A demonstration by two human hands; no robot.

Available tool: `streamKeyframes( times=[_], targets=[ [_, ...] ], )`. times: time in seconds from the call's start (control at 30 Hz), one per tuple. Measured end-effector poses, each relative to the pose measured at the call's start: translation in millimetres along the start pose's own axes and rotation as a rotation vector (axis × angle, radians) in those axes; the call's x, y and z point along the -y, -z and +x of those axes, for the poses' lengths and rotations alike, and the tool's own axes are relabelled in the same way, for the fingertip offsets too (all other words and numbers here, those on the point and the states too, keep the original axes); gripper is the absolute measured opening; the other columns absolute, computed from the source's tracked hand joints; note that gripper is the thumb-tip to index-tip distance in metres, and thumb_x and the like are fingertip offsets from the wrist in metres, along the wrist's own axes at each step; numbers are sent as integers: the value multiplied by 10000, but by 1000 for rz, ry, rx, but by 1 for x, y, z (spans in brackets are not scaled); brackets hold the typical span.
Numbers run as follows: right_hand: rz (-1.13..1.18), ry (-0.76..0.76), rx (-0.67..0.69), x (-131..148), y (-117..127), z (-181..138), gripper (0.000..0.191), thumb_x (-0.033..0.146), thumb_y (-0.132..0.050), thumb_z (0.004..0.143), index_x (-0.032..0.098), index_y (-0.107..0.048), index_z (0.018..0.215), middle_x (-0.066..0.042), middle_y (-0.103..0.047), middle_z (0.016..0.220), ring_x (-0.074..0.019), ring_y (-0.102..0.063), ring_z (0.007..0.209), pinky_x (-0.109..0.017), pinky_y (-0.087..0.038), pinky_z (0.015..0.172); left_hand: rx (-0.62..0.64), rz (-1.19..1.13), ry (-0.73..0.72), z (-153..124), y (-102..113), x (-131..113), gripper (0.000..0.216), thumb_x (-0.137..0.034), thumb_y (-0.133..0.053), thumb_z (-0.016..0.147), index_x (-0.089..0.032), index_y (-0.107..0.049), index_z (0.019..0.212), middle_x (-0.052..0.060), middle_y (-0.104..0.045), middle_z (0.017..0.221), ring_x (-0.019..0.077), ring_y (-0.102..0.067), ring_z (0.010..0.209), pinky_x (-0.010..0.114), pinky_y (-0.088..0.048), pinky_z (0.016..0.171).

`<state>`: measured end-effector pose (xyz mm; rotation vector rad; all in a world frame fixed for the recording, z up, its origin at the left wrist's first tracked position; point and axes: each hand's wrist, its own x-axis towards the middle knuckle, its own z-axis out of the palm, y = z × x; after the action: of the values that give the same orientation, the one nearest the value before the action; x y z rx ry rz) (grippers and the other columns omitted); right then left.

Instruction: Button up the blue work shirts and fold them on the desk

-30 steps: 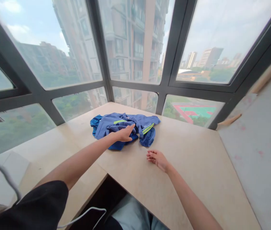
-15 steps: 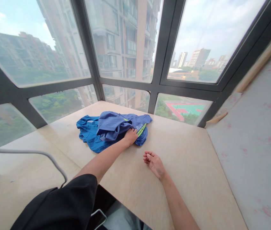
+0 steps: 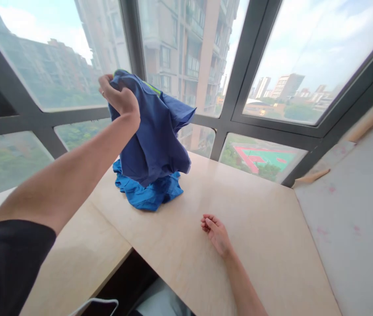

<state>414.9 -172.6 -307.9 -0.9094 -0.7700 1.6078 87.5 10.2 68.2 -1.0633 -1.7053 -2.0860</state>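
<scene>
My left hand (image 3: 120, 95) is raised high in front of the window, its fingers closed on a dark blue garment (image 3: 155, 131) with a thin yellow-green stripe. The cloth hangs down from that grip. Its lower edge reaches a brighter blue piece of cloth (image 3: 148, 194) bunched on the light wooden table (image 3: 255, 228); whether the two are one garment I cannot tell. My right hand (image 3: 215, 232) rests on the table to the right of the cloth, fingers loosely curled, holding nothing.
Large windows with dark frames (image 3: 226, 118) close off the table's far side. A pale padded surface with faint pink marks (image 3: 354, 210) lies along the right. A white wire hanger (image 3: 94, 305) shows at the bottom edge, below the table's notch.
My left hand gripped the blue garment on the table and has lifted it high up to the left. My right hand has stayed resting on the table.
</scene>
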Motion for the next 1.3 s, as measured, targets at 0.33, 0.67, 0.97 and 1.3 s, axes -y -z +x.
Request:
streamKeyframes(
  times=[0.33, 0.67, 0.97, 1.3],
  targets=[
    [-133, 76, -55, -2, -2, -10, 310, 397, -832, 665, 227, -698, 887, -16, -679, 833, -141, -610, 698, -296, -513, 699, 815, 346, 80, -94, 27, 65, 317, -70, -672, 713, -93, -581, 1016, 123, -646, 1077, 233, -652, 956, 379, -516, 884],
    [-186, 226, -136, -2, -10, -16, 277, 418, -794, 672, 223, -694, 841, -7, -678, 771, -151, -590, 673, -297, -495, 684, 1253, 48, 132, -381, 73, 50, 373, -207, -348, 937, -230, -531, 1262, 134, -498, 1374, 191, -633, 984, 358, -485, 962],
    [-462, 248, -471, 44, 82, -85, 232, 380, -744, 683, 190, -696, 807, -25, -705, 745, -130, -584, 587, -263, -458, 571, 1487, 6, 260, -485, 116, 40, 383, -374, -225, 991, -237, -559, 1122, 102, -656, 1049, 197, -649, 914, 357, -535, 802],
    [113, 324, -546, 73, 145, -96, 257, 299, -829, 619, 218, -689, 818, 5, -664, 732, -105, -575, 622, -240, -491, 578, 1443, -326, 254, -496, 132, 48, 298, -454, -496, 876, -189, -612, 804, 37, -649, 743, 177, -588, 675, 310, -463, 670]
  ],
)
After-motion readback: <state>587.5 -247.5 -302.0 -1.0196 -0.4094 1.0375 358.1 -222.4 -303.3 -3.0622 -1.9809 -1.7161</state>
